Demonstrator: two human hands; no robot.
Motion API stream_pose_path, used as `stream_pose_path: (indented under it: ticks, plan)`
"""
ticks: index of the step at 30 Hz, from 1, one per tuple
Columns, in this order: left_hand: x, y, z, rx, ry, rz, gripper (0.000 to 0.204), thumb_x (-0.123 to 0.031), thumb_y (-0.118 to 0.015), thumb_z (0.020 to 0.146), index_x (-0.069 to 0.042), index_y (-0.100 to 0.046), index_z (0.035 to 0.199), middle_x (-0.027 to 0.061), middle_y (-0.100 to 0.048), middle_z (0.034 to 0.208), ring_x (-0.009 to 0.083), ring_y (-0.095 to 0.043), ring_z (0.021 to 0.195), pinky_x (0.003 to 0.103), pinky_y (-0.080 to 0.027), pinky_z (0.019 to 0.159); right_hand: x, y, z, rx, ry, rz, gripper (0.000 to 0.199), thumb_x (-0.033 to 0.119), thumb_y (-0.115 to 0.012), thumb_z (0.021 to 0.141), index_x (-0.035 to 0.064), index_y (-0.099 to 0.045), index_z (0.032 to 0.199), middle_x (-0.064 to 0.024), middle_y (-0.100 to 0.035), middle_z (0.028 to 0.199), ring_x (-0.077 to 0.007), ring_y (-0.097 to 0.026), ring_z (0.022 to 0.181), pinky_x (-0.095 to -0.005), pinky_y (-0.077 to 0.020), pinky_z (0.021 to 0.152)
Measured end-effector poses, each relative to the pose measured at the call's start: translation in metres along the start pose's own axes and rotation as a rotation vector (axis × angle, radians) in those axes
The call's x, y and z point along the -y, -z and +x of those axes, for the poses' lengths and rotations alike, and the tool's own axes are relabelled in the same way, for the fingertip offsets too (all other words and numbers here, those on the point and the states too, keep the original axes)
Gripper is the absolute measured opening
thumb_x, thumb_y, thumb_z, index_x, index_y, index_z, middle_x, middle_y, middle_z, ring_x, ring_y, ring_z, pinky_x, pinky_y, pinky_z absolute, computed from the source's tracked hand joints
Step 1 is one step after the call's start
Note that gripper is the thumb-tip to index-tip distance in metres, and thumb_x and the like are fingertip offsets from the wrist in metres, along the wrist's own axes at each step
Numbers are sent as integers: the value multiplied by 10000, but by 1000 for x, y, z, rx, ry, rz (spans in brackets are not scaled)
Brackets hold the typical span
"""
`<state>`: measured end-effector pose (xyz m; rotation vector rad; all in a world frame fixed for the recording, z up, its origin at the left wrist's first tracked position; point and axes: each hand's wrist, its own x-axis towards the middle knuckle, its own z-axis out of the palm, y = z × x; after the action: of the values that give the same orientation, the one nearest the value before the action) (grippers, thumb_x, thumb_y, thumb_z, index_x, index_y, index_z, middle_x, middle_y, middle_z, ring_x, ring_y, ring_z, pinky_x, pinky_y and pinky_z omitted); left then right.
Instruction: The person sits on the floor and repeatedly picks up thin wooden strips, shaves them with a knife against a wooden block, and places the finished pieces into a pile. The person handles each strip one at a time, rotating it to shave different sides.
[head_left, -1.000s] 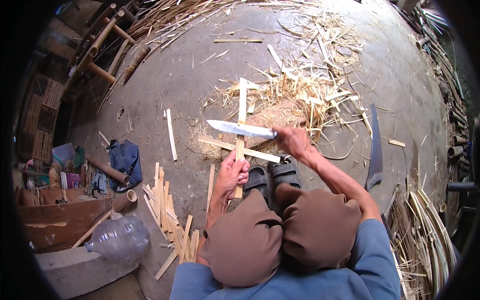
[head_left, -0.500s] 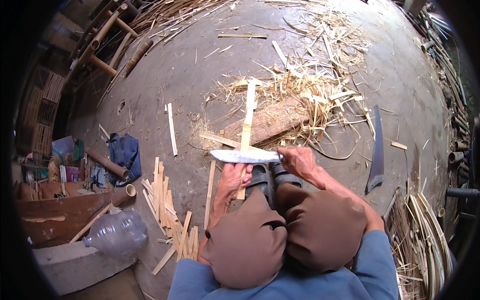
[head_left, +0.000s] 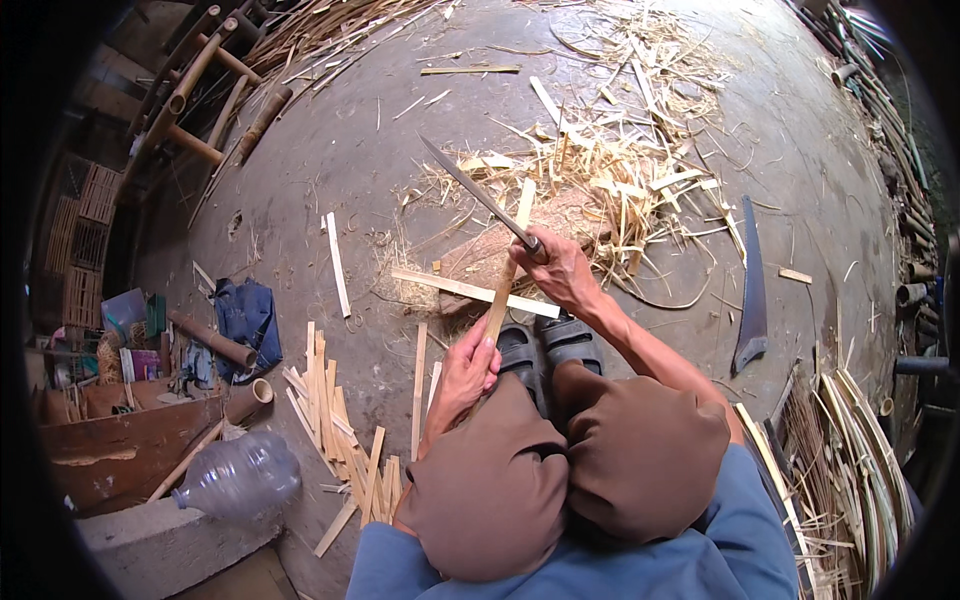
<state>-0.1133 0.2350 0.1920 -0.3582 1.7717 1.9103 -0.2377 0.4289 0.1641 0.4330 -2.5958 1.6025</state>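
Observation:
My left hand is closed round the lower part of a flat bamboo strip, which slants up and away over my sandals. The handle of a long knife is in my right hand, beside the strip's upper part. Its blade points up to the far left and is seen nearly edge-on. Whether my right fingers also touch the strip I cannot tell. Beyond my hands a wooden block lies partly under pale shavings. A second pale strip crosses behind the held one.
Several cut strips lie left of my knees, near a clear plastic bottle on a concrete ledge. A handsaw rests on the floor to the right. Split bamboo is bundled at the lower right. Bamboo frames stand far left.
The knife has swung from lying flat across the strip to pointing up and away. My right hand has moved farther out and left. The strip is now more slanted, its far end to the right.

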Motion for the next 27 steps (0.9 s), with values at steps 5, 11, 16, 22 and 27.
stream_pose_path:
  ticks: [5, 11, 16, 22, 27]
  plan:
    - [18, 5, -13, 0, -8, -56, 447, -210, -436, 1070, -168, -396, 1513, -20, -491, 699, 33, -423, 511, 173, -363, 458, -31, -3, 19, -189, -3, -188, 129, 200, -588, 967, 108, -588, 877, -34, -626, 681, -166, -562, 522, -344, -462, 449]
    - [26, 20, -16, -173, 35, -156, 449, -242, -407, 1076, -115, -335, 1501, 18, -536, 710, 66, -463, 481, 210, -388, 408, -77, 65, 31, -276, -236, -286, 223, 270, -570, 1000, 54, -626, 1001, -41, -567, 591, -143, -481, 432, -287, -439, 390]
    - [0, -5, 13, -92, -34, -230, 377, -289, -410, 1076, -114, -429, 1410, 27, -547, 690, 54, -455, 442, 196, -364, 370, 17, 4, -24, 241, -376, 176, 471, 350, -676, 929, -15, -644, 1226, -117, -696, 852, -160, -632, 769, -330, -519, 715]
    - [64, 23, 8, 29, 45, -852, 278, -330, -495, 1038, -120, -514, 1218, 33, -581, 690, 105, -534, 530, 201, -414, 432, 21, -43, -40, 321, -198, 186, 218, 126, -600, 877, -1, -697, 1024, -133, -678, 798, -183, -605, 725, -370, -481, 678]
    - [117, 48, -42, -901, -432, 513, 135, -149, -453, 1007, -32, -510, 971, 49, -521, 711, 142, -474, 596, 376, -434, 544, -22, -23, -74, -38, -508, 175, 310, 286, -619, 960, 4, -635, 832, 25, -491, 629, -82, -444, 583, -281, -335, 509]
